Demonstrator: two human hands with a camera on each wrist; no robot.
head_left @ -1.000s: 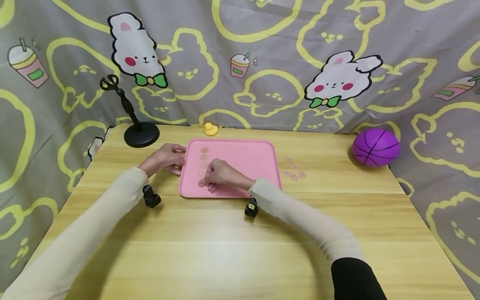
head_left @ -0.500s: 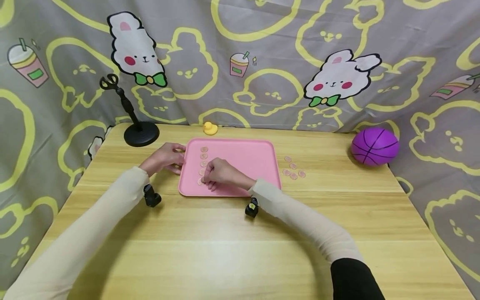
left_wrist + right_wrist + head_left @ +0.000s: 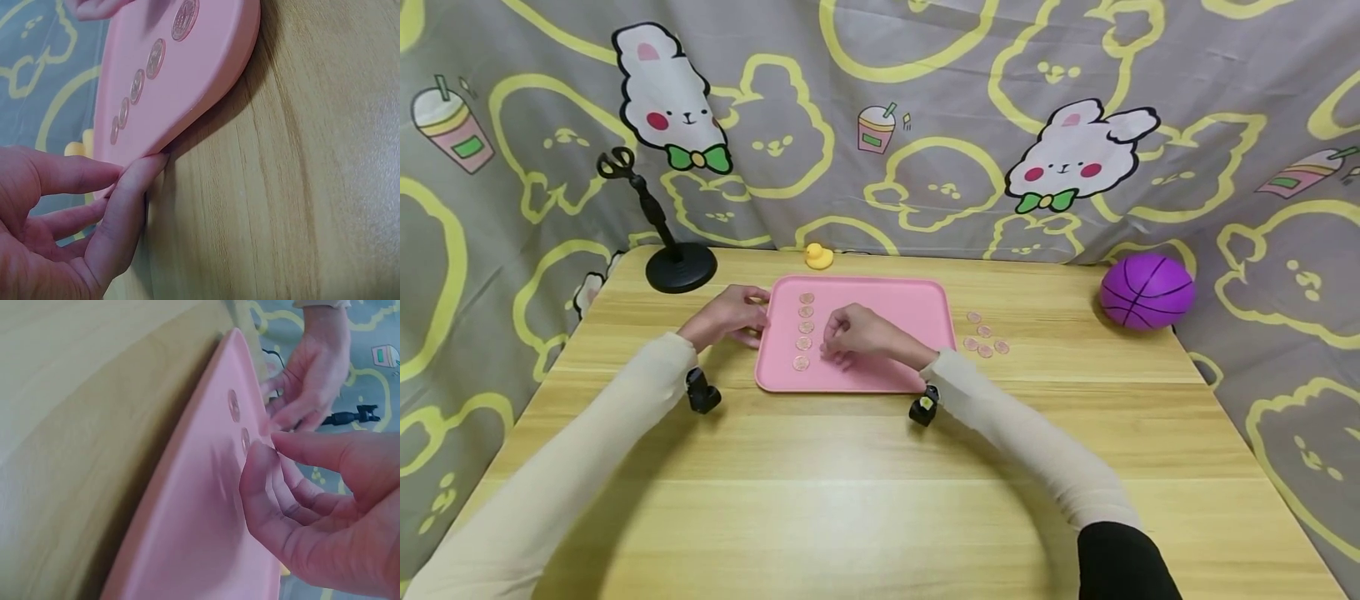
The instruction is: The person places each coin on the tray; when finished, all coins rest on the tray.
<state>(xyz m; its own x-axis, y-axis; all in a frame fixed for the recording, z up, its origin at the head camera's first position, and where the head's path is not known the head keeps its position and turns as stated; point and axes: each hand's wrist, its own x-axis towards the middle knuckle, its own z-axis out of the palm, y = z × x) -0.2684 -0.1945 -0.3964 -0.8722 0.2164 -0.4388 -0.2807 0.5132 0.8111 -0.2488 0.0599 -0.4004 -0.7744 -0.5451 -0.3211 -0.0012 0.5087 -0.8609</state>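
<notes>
A pink tray (image 3: 902, 312) lies on the wooden table (image 3: 850, 492). Several copper coins (image 3: 805, 327) sit in a column along its left side, also seen in the left wrist view (image 3: 155, 58) and the right wrist view (image 3: 234, 405). My left hand (image 3: 733, 315) touches the tray's left rim with fairly straight fingertips (image 3: 147, 169). My right hand (image 3: 850, 332) hovers over the tray's middle, just right of the column. Its fingers are curled, thumb and forefinger tips together (image 3: 269, 447), and I see nothing between them. More loose coins (image 3: 984, 337) lie on the table right of the tray.
A black stand with a clip (image 3: 679, 267) stands at the back left. A small yellow duck (image 3: 818, 256) sits behind the tray. A purple ball (image 3: 1146, 292) rests at the right edge. A printed cloth backdrop surrounds the table.
My right hand has left the nearest coin of the column and moved right and slightly back. That coin now lies uncovered on the tray. My left hand has stayed put.
</notes>
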